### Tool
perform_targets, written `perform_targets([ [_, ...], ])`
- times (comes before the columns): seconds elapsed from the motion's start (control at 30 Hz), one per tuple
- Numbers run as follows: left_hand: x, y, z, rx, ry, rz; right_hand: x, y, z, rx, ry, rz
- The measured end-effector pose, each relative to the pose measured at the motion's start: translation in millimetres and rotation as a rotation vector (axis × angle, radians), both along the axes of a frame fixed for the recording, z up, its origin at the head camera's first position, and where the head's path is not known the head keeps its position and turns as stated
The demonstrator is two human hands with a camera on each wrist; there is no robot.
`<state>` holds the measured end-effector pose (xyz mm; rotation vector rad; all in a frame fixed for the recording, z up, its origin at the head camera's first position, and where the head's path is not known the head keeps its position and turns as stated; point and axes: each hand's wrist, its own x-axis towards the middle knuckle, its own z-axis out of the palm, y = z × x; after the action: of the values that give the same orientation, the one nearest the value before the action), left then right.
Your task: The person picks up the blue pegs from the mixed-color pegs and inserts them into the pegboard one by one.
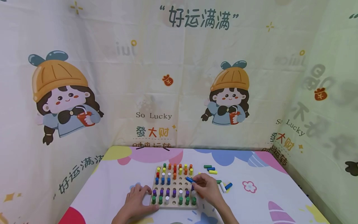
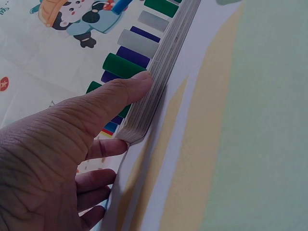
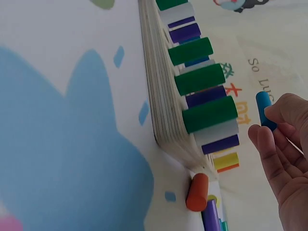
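Right grip [image 1: 208, 188] pinching a blue peg [image 1: 190, 179] at its fingertips, pegboard [image 1: 174, 207] to its left, loose pegs [image 1: 222, 187] on the worktop [image 1: 237, 207] to its right, left grip [image 1: 136, 200] spread loosely, thumb touching the pegboard's near edge.

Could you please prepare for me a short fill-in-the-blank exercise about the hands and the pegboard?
1. The raised peg that the right hand pinches is ____ in colour.
2. The hand whose thumb rests against the pegboard is the person's ____ one.
3. In the row nearest the person, one standing peg is white and the others are ____.

Missing words: blue; left; green.
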<state>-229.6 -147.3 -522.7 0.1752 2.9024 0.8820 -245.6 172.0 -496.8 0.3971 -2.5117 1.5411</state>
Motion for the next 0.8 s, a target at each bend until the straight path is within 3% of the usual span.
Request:
perform_targets([
  [0.43,-1.7,-0.8,-1.4,0.001,-0.004,0.000,0.7,-18,4.9,-0.010,0.020,0.047],
  [0.8,-0.4,-1.0,-0.8,0.004,0.001,-0.005,-2.9,-28,4.3,0.045,0.047,0.049],
])
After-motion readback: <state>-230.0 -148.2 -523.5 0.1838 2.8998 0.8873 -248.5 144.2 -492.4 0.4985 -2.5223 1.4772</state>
